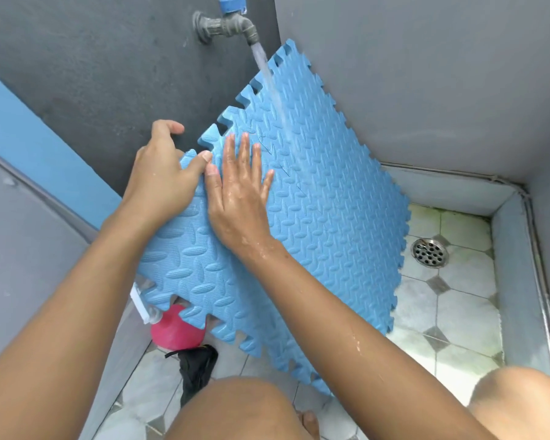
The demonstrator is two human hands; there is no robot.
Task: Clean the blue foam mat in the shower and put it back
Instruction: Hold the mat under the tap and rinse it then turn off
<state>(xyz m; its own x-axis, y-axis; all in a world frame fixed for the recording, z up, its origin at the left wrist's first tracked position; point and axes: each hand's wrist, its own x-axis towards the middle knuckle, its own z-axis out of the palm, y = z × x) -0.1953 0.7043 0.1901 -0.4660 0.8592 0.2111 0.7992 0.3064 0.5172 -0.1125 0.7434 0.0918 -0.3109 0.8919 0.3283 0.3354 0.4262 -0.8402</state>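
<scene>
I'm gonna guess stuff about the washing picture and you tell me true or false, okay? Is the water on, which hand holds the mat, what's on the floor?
1. Water is running from the tap onto the blue foam mat. True.
2. The right hand grips the mat's edge. False: it lies flat and open on the mat's face; the left hand grips the edge.
3. The mat lies flat on the floor. False: it is tilted up, its top near the wall corner.
4. A round metal drain sits in the tiled floor to the right of the mat. True.
5. A green bucket peeks out under the mat. False: the thing there is pink.
</scene>
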